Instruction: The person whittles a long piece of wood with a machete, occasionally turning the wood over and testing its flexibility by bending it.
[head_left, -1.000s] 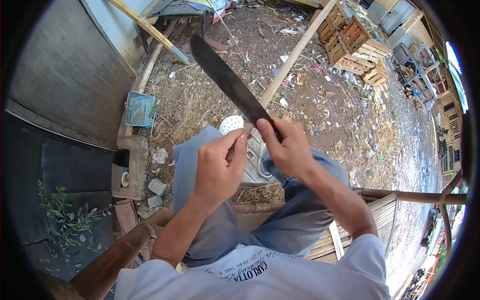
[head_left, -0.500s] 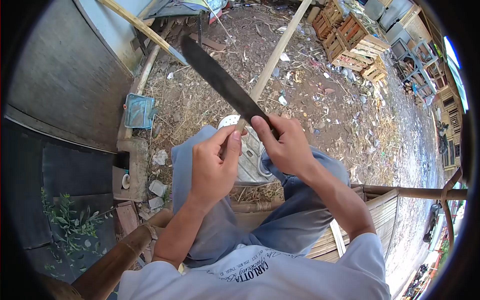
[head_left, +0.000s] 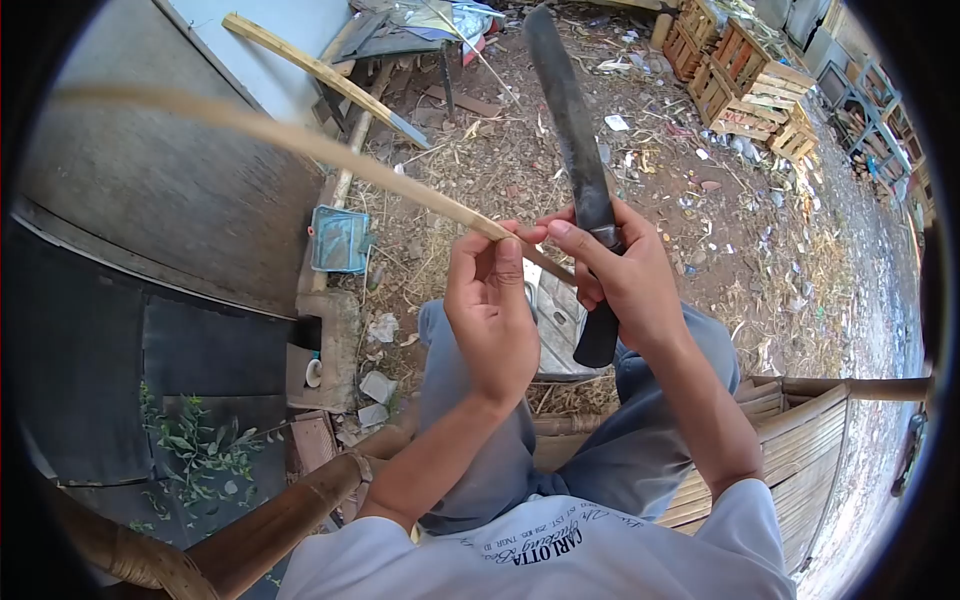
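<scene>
A long, pale wooden strip (head_left: pixel 390 178) slants from the upper left down to between my hands. My left hand (head_left: pixel 495 325) pinches it near its lower end with thumb and fingers. In my right hand (head_left: pixel 637 278) is a machete (head_left: pixel 566 105), gripped where the dark blade meets the black handle. Its blade points up and away, and the handle end hangs below my palm. The right thumb and fingertip reach toward the strip beside the left fingers; whether they press on it I cannot tell. The strip's lower end passes behind the machete handle.
Beneath my hands is a worn pale board (head_left: pixel 560 335) between my knees. A blue plastic basket (head_left: pixel 340 240) lies left, by the wall. Wooden crates (head_left: pixel 745 85) are stacked at the upper right. Litter covers the dirt ground (head_left: pixel 670 200). Bamboo seating (head_left: pixel 800 455) surrounds me.
The strip has swung from pointing up and right to pointing up and left. The machete has turned more upright and moved right, off the strip. The view has shifted left.
</scene>
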